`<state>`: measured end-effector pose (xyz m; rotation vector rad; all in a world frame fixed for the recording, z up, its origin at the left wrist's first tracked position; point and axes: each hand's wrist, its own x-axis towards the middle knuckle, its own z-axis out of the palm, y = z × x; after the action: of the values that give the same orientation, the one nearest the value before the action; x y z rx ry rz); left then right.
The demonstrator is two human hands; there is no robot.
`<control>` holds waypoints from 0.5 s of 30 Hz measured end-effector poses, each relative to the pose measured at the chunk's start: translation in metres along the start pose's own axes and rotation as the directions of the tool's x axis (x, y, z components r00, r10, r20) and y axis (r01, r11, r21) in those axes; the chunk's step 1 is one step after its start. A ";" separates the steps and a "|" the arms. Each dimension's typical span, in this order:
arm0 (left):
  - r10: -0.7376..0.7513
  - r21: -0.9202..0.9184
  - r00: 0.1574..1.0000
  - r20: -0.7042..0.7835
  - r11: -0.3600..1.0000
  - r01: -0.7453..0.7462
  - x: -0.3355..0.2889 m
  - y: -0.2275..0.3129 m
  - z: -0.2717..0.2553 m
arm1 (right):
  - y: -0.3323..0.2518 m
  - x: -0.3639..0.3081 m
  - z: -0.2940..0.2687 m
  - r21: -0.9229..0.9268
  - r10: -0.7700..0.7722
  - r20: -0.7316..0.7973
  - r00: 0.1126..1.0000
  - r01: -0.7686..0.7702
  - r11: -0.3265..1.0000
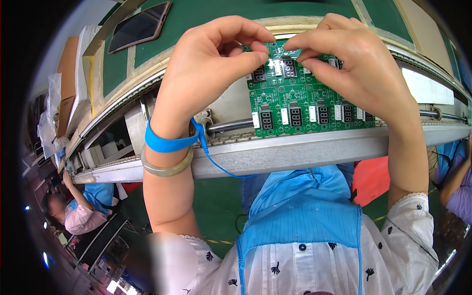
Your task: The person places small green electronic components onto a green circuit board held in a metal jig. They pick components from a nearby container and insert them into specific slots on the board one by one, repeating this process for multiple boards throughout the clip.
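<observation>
A green circuit board panel (280, 93) lies across the rails, with rows of black digit displays (295, 117) and white connectors (284, 117) on it. Over its far left part, my left hand (209, 66) is closed, thumb and forefinger drawn together near the far edge. My right hand (354, 61) pinches above the far middle of the panel, close to a display in the back row. Whatever either hand holds is too small or hidden to name. Both hands cover parts of the back row. A blue wrist strap (169, 142) with a cord circles my left wrist, beside a pale bangle (167, 169).
The near metal rail (295, 150) and a metal shaft (230, 126) run crosswise by the panel. A phone (139, 27) lies on the green surface at the far left. Cardboard and plastic wrapping (66, 91) stand at the left. Another person (81, 211) sits lower left; someone's sleeve (459, 199) shows at right.
</observation>
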<state>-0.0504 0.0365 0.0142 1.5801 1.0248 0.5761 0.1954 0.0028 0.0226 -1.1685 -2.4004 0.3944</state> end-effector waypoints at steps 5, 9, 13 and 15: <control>0.022 -0.009 1.000 -0.014 1.000 -0.022 0.001 -0.003 0.002 | 0.001 0.000 -0.002 -0.002 0.011 0.001 1.000 -0.011 1.000; 0.009 0.010 1.000 -0.025 1.000 -0.009 0.000 -0.001 0.003 | 0.002 0.001 -0.003 0.011 -0.001 -0.012 1.000 0.001 1.000; 0.014 0.007 1.000 -0.018 1.000 -0.014 0.002 -0.002 0.004 | 0.007 0.001 0.007 0.052 0.007 -0.037 0.999 -0.005 0.999; 0.000 0.023 1.000 -0.023 1.000 0.000 0.001 -0.002 0.003 | 0.006 0.003 0.007 0.084 0.037 -0.003 0.999 -0.037 0.996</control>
<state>-0.0480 0.0354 0.0118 1.5967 1.0521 0.5855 0.1944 0.0081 0.0149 -1.1771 -2.3373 0.4985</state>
